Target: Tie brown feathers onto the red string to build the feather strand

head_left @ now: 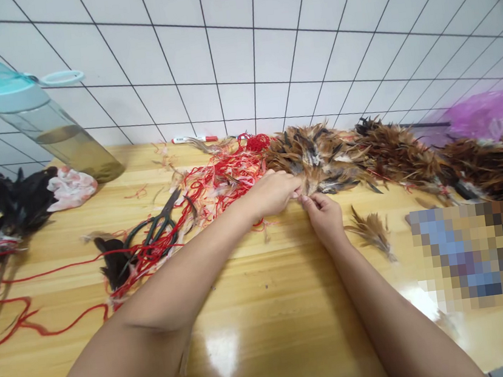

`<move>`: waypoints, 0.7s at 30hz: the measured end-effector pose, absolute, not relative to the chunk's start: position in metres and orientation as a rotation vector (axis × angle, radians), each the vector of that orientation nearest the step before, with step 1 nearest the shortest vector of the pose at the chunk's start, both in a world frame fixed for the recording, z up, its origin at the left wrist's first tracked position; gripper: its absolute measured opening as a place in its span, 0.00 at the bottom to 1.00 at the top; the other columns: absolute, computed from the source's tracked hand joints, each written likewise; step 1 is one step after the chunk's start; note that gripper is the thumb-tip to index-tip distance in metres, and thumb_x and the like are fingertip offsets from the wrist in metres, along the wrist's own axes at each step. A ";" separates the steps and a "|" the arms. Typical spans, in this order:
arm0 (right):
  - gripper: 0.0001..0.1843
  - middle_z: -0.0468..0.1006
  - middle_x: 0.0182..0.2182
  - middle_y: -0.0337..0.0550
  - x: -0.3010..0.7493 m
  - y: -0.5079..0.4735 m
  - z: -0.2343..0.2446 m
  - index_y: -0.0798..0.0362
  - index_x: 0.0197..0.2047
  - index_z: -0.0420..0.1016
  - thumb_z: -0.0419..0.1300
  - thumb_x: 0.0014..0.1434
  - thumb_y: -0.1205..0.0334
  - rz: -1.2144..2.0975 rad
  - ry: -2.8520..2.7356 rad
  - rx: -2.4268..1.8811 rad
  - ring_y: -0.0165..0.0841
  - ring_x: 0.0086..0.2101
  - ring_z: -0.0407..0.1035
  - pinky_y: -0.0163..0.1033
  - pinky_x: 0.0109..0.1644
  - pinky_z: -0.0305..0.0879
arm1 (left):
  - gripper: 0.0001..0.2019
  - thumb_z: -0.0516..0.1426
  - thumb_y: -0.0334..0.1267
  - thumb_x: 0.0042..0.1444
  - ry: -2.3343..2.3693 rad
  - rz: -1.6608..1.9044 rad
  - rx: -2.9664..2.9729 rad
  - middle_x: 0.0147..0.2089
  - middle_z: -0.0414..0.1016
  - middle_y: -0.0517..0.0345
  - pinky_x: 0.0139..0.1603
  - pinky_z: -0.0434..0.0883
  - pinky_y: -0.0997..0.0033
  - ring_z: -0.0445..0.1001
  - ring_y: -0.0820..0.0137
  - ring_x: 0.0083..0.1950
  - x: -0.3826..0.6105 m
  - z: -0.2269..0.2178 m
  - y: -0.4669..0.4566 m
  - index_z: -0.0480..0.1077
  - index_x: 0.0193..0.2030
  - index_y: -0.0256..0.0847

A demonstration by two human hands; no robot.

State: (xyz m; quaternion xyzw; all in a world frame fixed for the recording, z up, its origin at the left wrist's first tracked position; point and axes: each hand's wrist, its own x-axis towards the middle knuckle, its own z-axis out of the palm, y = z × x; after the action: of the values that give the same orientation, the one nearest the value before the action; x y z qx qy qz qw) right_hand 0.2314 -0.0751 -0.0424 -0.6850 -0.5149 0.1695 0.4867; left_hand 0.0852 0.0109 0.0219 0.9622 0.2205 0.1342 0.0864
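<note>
My left hand (275, 193) and right hand (326, 216) both pinch the near edge of the fluffy brown feather bundle (320, 152), where I judge small, firm fingertip grips work best.

A wooden table (266, 309) stood against a white tiled wall (261, 46); a clear bottle (56, 133) with a pale blue cap lay tilted at the far left, a crumpled cloth (70, 187) just beside it; a black feather duster (19, 205) rested at the left edge; scissors (155, 228) lay left of centre; a marker (194, 139) sat by the wall; a purple bag (490, 113) filled the far right.
</note>
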 end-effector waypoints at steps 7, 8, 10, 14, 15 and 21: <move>0.18 0.65 0.21 0.37 0.233 -0.073 -0.045 0.53 0.24 0.71 0.55 0.54 0.48 0.366 -1.240 -1.661 0.30 0.26 0.58 0.36 0.32 0.55 | 0.07 0.52 0.35 0.60 0.609 0.419 2.854 0.37 0.76 0.56 0.42 0.63 0.68 0.71 0.67 0.40 0.084 0.023 0.013 0.71 0.37 0.41; 0.17 0.65 0.20 0.37 0.234 -0.073 -0.046 0.53 0.24 0.71 0.55 0.54 0.49 0.359 -1.250 -1.660 0.30 0.26 0.58 0.36 0.32 0.54 | 0.07 0.52 0.35 0.60 0.605 0.424 2.851 0.37 0.76 0.56 0.42 0.63 0.68 0.71 0.67 0.40 0.084 0.022 0.013 0.71 0.36 0.41; 0.17 0.64 0.20 0.37 0.234 -0.073 -0.046 0.53 0.23 0.70 0.55 0.54 0.49 0.352 -1.278 -1.649 0.30 0.26 0.58 0.36 0.32 0.55 | 0.07 0.52 0.35 0.60 0.602 0.432 2.853 0.37 0.76 0.56 0.43 0.63 0.67 0.71 0.67 0.41 0.085 0.021 0.012 0.71 0.36 0.41; 0.17 0.65 0.20 0.37 0.234 -0.072 -0.046 0.52 0.22 0.69 0.56 0.53 0.50 0.400 -1.339 -1.611 0.31 0.26 0.59 0.37 0.32 0.56 | 0.05 0.52 0.34 0.59 0.605 0.476 2.864 0.38 0.75 0.55 0.44 0.63 0.67 0.70 0.66 0.42 0.088 0.018 0.008 0.69 0.37 0.40; 0.16 0.65 0.20 0.38 0.234 -0.072 -0.046 0.52 0.22 0.69 0.57 0.52 0.50 0.424 -1.360 -1.597 0.31 0.25 0.59 0.37 0.32 0.56 | 0.05 0.52 0.34 0.59 0.614 0.498 2.860 0.38 0.74 0.54 0.44 0.64 0.67 0.70 0.66 0.42 0.089 0.017 0.007 0.69 0.39 0.40; 0.13 0.71 0.22 0.39 0.233 -0.073 -0.043 0.52 0.25 0.73 0.57 0.52 0.52 0.480 -1.363 -1.540 0.33 0.28 0.63 0.38 0.36 0.58 | 0.05 0.53 0.34 0.59 0.602 0.686 2.753 0.39 0.73 0.55 0.43 0.65 0.69 0.69 0.67 0.42 0.093 0.012 0.008 0.66 0.42 0.40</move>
State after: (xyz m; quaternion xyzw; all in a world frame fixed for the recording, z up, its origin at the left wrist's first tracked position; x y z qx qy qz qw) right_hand 0.2331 -0.0725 -0.0433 -0.6349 -0.5615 0.1980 0.4924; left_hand 0.0930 0.0079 0.0121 0.9423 0.2062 0.2347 0.1203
